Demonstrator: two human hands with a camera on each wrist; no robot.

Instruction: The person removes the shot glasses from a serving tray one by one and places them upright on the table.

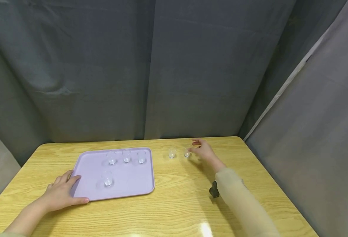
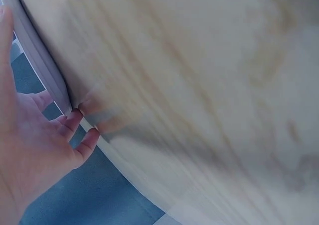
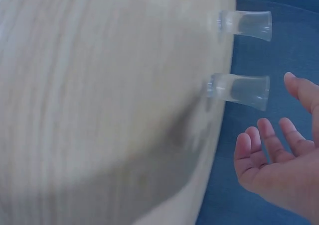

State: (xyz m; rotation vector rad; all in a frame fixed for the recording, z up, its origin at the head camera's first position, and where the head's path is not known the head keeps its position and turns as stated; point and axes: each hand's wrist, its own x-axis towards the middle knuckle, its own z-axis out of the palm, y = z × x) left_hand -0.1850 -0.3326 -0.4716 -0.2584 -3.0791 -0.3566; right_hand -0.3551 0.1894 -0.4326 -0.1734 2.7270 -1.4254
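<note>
From the head, the left grip (image 1: 60,194) spans the near left corner of the lilac tray (image 1: 132,177), thumb at the front rim, fingers over the side. Four clear glasses stand upright on it: three in a far row (image 1: 126,155), one alone nearer the front (image 1: 108,181). A pull or upward tilt at that corner would probably slide or topple them. Right of the tray, two more stand on the bench (image 1: 177,191); the right grip (image 1: 205,151) is just beside the right-hand glass (image 1: 187,152), the other glass (image 1: 172,152) near it.

The left wrist shows fingertips at the rim; how firmly they press, I cannot tell.

In the right wrist view, thumb and fingers are well parted, with nothing between them, and short of the nearer glass. Both glasses flare toward the mouth, so a careless nudge up there could tip one; near the bench's far edge, it might roll off.
</note>
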